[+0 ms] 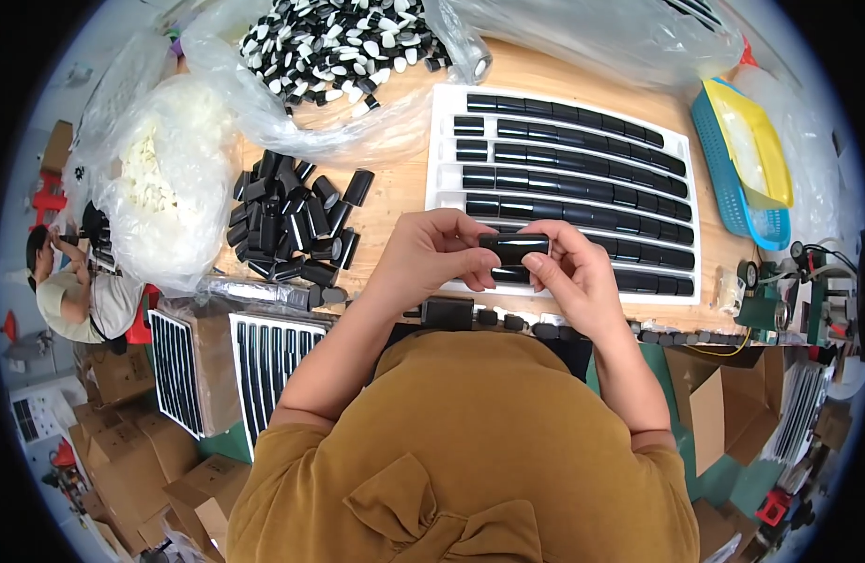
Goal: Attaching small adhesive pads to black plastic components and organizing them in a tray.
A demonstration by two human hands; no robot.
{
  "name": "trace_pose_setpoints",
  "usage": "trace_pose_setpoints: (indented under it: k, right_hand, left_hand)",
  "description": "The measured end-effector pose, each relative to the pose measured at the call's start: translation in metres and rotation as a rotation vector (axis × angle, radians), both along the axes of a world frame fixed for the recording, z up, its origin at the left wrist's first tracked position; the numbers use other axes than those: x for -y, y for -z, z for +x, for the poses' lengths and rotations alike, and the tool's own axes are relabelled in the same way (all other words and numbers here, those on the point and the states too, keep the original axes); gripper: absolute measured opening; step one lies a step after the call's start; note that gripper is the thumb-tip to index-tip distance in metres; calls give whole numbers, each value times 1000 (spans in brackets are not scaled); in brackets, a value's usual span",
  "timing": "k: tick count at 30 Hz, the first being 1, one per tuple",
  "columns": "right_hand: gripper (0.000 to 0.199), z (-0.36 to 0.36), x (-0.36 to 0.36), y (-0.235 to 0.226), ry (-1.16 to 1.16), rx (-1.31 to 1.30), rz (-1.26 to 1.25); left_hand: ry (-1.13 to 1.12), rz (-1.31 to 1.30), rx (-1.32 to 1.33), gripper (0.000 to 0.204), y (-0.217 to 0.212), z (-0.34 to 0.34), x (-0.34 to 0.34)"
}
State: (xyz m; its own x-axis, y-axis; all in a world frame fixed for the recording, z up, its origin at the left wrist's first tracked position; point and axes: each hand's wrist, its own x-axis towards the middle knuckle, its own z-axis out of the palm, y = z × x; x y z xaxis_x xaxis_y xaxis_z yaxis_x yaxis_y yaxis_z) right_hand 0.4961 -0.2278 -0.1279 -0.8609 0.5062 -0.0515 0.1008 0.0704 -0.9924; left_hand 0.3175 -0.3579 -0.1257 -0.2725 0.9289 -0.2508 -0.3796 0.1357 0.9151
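A glossy black oblong plastic piece (515,248) is held level above the near edge of a white tray (444,117). My left hand (428,251) pinches its left end between thumb and fingers. On its right end, the thumb and fingers of my right hand (580,277) are closed too. Curved rows of similar black pieces (573,180) fill most of the tray, with gaps toward the left ends of some rows. My hands partly cover the nearest rows. Left of the tray lies a loose heap of black pieces (287,220).
Small black and white parts (343,47) spill from a clear bag at the back. A plastic bag (170,178) of cream-coloured bits sits left. Blue (719,155) and yellow baskets (775,150) stand right. Filled trays (176,371) and cardboard boxes (137,460) are below; another person (99,296) sits far left.
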Motion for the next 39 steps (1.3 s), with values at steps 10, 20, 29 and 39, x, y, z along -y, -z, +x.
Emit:
trace_pose_setpoints:
  k: [10,20,29,39]
  right_hand:
    - [24,-5,-1,0,-71,51,232]
    - [21,-16,24,0,-137,-40,-371]
    - [25,-12,42,-3,-303,24,-370]
    - [26,-42,28,7,-194,101,-149]
  left_hand:
    - [18,-26,-35,21,0,1,2]
    - [-250,53,50,56,1,-10,-4]
    - [-440,290,167,69,12,17,-9]
    - [-393,112,-159,30,31,-11,-17]
